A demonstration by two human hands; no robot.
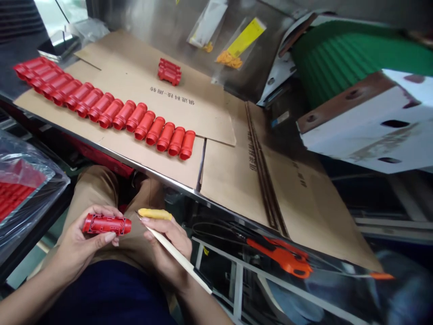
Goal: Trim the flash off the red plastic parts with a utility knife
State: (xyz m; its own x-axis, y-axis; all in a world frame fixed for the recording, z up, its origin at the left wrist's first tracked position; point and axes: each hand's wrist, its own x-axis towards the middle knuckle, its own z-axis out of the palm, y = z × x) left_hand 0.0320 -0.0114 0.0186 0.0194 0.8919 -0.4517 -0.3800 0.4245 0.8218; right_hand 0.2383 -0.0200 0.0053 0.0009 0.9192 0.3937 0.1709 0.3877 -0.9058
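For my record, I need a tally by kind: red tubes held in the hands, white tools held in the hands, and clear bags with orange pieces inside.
Red tube, left hand: 1
White tool, right hand: 1
Clear bags with orange pieces: 2
Total: 4

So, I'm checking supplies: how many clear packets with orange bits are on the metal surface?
2: a white-insert packet and a yellow-insert packet to its right. Others may be hidden past the picture's top edge.

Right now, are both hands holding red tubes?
No, only the left hand holds a red tube; the right hand holds a thin pale stick.
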